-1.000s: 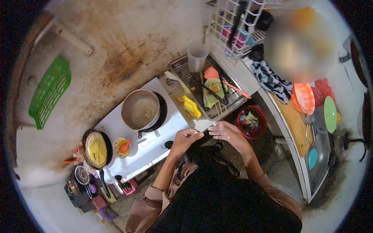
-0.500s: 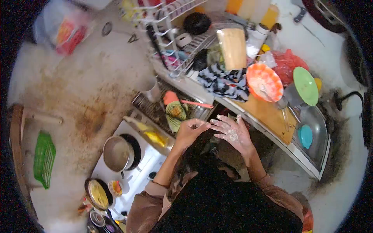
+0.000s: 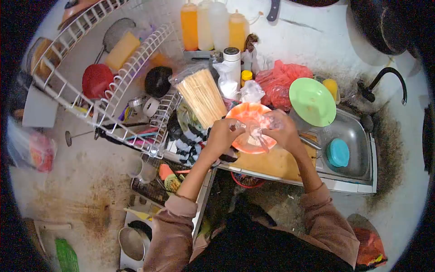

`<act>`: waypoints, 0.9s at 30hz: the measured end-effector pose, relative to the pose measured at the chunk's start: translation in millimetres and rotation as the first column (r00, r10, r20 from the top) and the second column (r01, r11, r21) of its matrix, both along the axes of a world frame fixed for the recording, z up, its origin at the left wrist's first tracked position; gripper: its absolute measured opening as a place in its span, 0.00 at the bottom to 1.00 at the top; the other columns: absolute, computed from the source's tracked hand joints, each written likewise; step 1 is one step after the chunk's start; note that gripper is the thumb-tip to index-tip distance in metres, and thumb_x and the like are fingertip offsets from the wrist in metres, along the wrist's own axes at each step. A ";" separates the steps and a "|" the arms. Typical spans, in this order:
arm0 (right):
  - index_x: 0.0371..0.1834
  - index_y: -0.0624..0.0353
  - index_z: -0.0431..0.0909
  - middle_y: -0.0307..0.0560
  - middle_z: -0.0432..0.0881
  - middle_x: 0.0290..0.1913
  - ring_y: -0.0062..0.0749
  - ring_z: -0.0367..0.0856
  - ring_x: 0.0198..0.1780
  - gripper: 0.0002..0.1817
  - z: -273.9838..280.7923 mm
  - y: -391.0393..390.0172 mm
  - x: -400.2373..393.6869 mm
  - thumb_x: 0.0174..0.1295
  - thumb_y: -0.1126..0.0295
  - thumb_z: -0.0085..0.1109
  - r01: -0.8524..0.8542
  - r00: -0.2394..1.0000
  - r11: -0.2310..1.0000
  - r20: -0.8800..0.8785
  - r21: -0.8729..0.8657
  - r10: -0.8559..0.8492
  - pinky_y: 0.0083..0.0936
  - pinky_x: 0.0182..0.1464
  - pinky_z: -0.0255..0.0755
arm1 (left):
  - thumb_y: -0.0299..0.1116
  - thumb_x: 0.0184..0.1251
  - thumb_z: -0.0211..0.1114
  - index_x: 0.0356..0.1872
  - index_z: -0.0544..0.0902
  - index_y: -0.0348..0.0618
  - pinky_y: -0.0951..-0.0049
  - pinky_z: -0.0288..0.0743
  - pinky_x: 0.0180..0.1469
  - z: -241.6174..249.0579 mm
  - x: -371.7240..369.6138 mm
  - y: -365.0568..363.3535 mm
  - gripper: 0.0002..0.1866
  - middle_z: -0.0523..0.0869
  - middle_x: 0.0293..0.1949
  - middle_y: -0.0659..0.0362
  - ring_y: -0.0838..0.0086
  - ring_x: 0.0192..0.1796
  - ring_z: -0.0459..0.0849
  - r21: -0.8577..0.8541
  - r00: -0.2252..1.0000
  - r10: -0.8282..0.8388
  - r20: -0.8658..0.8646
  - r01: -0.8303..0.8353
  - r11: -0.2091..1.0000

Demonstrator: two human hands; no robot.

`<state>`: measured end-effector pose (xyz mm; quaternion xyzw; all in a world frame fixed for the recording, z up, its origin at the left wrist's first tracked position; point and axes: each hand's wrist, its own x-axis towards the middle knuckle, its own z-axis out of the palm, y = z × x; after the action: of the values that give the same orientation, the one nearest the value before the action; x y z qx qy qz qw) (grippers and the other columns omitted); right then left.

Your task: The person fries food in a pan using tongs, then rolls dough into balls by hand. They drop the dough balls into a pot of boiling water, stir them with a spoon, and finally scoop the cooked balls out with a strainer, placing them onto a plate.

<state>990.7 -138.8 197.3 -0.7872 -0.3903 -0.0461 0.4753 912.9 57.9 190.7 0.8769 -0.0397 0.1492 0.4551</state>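
An orange scalloped bowl (image 3: 247, 110) with white powder and a spoon in it sits at the edge of the wooden board (image 3: 263, 165). My left hand (image 3: 222, 136) is at the bowl's left side, thumb and fingers pinched together over the rim. Over the bowl's right side, my right hand (image 3: 282, 130), dusted with white powder, has its fingers curled in. Both sets of fingertips meet near the bowl's middle. Whatever they pinch is too small or hidden to name. A bundle of wooden skewers (image 3: 201, 97) in clear plastic lies left of the bowl.
A green plate (image 3: 312, 102) stands behind the right hand, beside the sink (image 3: 355, 131) with a turquoise container (image 3: 338, 153). White dish rack (image 3: 104, 97) is at left, stove with a pot (image 3: 133, 242) lower left. Red plastic bag (image 3: 283, 81) and bottles (image 3: 232, 68) line the back.
My view has turned right toward the counter. Both hands have gone from above the floor gap to the orange bowl. The right hand, earlier spread palm up with powder, is now curled.
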 end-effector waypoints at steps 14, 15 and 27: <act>0.40 0.62 0.77 0.52 0.80 0.33 0.34 0.80 0.36 0.12 -26.0 13.4 27.1 0.51 0.74 0.55 -0.054 0.940 0.998 -0.338 -0.010 0.047 0.28 0.40 0.72 | 0.33 0.52 0.65 0.25 0.80 0.35 0.70 0.71 0.28 -26.1 37.6 10.5 0.10 0.80 0.21 0.51 0.66 0.23 0.79 0.017 0.991 -0.111 -0.069 0.112 0.994; 0.40 0.62 0.78 0.52 0.81 0.32 0.34 0.80 0.36 0.12 -22.3 13.8 25.5 0.51 0.74 0.55 -0.037 0.942 0.996 -0.336 -0.081 0.008 0.28 0.40 0.72 | 0.33 0.52 0.65 0.25 0.81 0.35 0.70 0.71 0.28 -25.1 38.6 9.6 0.10 0.80 0.21 0.51 0.66 0.23 0.79 -0.053 0.991 -0.128 -0.049 0.125 0.991; 0.32 0.62 0.78 0.47 0.79 0.30 0.29 0.77 0.32 0.08 -28.6 35.3 9.0 0.50 0.71 0.60 0.140 0.929 0.977 -0.320 -0.158 -0.185 0.24 0.36 0.70 | 0.41 0.51 0.65 0.27 0.81 0.40 0.65 0.72 0.32 -11.7 39.5 29.8 0.14 0.81 0.29 0.52 0.58 0.30 0.80 0.378 0.977 -0.155 -0.149 0.201 0.904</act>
<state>999.7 -103.5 168.7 -0.8431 -0.2398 0.0742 0.4756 952.4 87.8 179.0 0.9499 -0.1222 0.0452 0.2842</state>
